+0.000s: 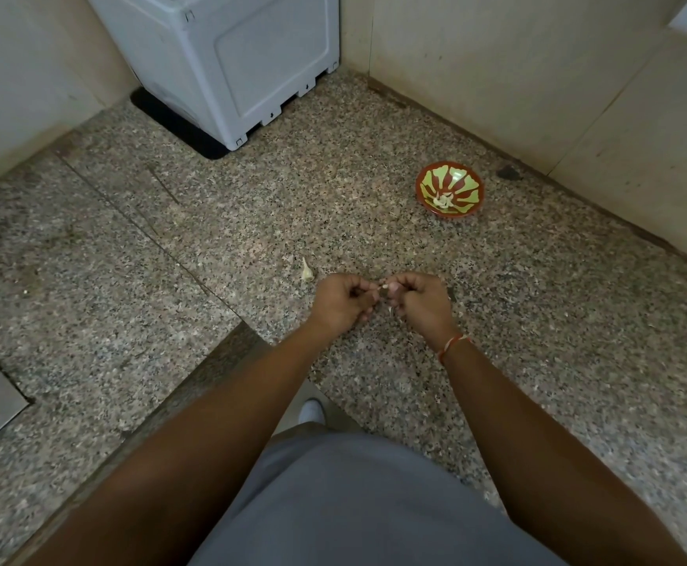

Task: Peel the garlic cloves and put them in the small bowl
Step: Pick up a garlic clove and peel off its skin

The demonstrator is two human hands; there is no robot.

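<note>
Granite worktop [374,165] carried everything. You pinched a clove [384,286] between both hands, left hand [342,301] and right hand [419,301] curled tight around it just above the stone. Its long axis was too hidden to tell. The bowl [450,189] sat well beyond and to the right, nearer your right hand. Another clove [306,271] lay just left of your left hand's fingers [359,284].
</note>
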